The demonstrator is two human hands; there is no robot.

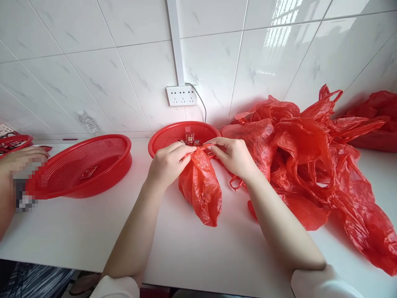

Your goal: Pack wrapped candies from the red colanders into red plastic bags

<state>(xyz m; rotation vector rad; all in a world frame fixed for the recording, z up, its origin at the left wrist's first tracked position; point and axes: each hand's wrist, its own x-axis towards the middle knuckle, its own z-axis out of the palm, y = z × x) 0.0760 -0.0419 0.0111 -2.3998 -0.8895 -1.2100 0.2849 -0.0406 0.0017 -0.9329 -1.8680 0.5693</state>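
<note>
1. A white worktop (93,231) runs along a wall of glossy white marbled tiles (124,62), with a white socket strip (181,95) fixed low on the wall.
2. At the worktop's left edge, another person's hand (21,159) rests against a wide, shallow red plastic mesh basket (83,165), which holds a small red packet (89,172).
3. Near the back edge, at the middle, stands a second round red plastic mesh basket (182,134) with small red packets inside.
4. Just in front of it, the left hand (167,163) pinches the top of a small crumpled red plastic bag (200,186), fingers closed on the film.
5. The right hand (232,155) grips the same bag's top from the other side; the bag hangs down with its lower end on the worktop.
6. Toward the right edge lies a large heap of loose red plastic bags (310,165), reaching the wall.
</note>
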